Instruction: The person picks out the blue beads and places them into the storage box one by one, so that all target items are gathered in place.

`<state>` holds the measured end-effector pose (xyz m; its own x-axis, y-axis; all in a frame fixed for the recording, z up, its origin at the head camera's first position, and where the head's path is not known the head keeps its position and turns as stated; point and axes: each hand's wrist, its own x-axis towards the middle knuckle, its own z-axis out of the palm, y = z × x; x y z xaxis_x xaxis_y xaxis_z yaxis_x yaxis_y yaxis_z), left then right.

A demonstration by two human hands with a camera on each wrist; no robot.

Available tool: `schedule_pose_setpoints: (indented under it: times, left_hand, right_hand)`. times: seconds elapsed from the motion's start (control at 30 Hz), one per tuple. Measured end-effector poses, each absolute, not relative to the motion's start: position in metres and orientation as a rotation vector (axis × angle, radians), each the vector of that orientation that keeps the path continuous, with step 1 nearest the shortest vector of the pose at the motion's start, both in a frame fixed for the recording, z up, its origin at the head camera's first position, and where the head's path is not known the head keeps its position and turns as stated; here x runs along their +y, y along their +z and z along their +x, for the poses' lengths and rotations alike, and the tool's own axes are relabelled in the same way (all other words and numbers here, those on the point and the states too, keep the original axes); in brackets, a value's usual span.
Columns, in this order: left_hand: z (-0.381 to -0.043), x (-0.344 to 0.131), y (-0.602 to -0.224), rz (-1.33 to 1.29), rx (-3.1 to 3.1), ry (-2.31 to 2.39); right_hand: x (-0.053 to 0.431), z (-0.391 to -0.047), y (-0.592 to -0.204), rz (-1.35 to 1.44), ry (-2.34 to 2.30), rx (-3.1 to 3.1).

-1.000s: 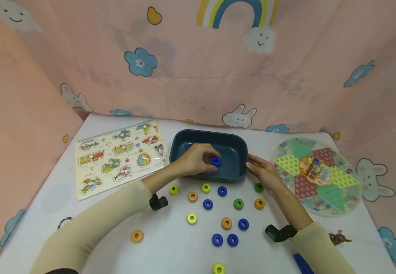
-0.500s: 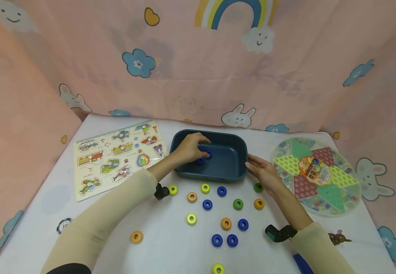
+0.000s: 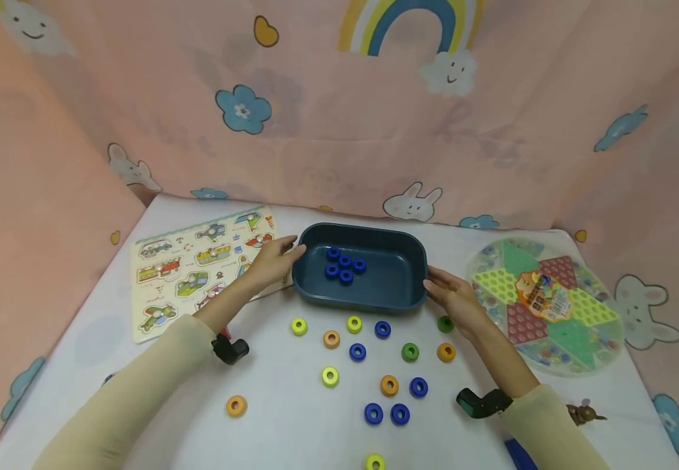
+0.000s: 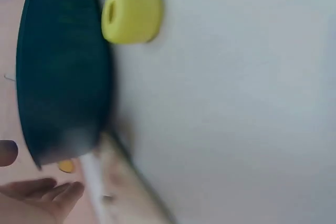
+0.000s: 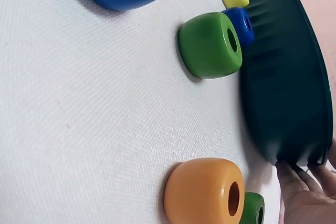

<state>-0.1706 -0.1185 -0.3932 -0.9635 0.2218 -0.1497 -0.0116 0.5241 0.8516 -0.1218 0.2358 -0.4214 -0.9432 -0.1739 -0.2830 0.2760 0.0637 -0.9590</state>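
A dark blue-green rectangular tray (image 3: 389, 264) stands at the back middle of the table, with several blue ring beads (image 3: 345, 262) clustered in its left half. My left hand (image 3: 273, 264) is at the tray's left end, over the picture board, thumb and fingers spread with nothing between them; the left wrist view shows its fingertips (image 4: 73, 191) just off the tray's end. At the opposite end, my right hand (image 3: 459, 301) touches the outer wall with extended fingers (image 5: 289, 177). In front of the tray lie loose beads: yellow (image 3: 330, 376), orange (image 3: 389, 385), green (image 3: 410, 352) and blue (image 3: 418, 387).
A wooden picture puzzle board (image 3: 169, 287) lies on the left, partly under my left arm. To the right is a round Chinese checkers board (image 3: 527, 267) in clear wrap. A small brown figure (image 3: 584, 412) and a blue object (image 3: 518, 454) lie by my right sleeve.
My left hand released a blue bead among the others in the tray, then moved out leftward to the tray's left end. My right hand stayed at the right end.
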Motion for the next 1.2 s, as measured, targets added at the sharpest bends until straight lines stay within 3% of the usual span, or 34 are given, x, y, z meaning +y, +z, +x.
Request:
schedule_pose_setpoints:
  times: [0.43, 0.73, 0.9, 1.2]
  left_hand:
    - [-0.165, -0.116, -0.418, 0.084, 2.480, 1.598]
    - [-0.165, -0.112, -0.414, 0.065, 2.479, 1.603]
    - [-0.165, -0.115, -0.412, 0.041, 2.476, 1.612]
    - [-0.163, -0.121, -0.417, -0.006, 2.474, 1.603]
  right_hand:
    - [0.234, -0.101, -0.423, 0.186, -1.739, 2.569]
    - [0.248, -0.035, -0.424, -0.092, -1.807, 2.492]
    - [0.234, 0.004, -0.420, -0.089, -1.638, 2.355]
    - [0.227, 0.023, -0.446, -0.129, -1.382, 2.485]
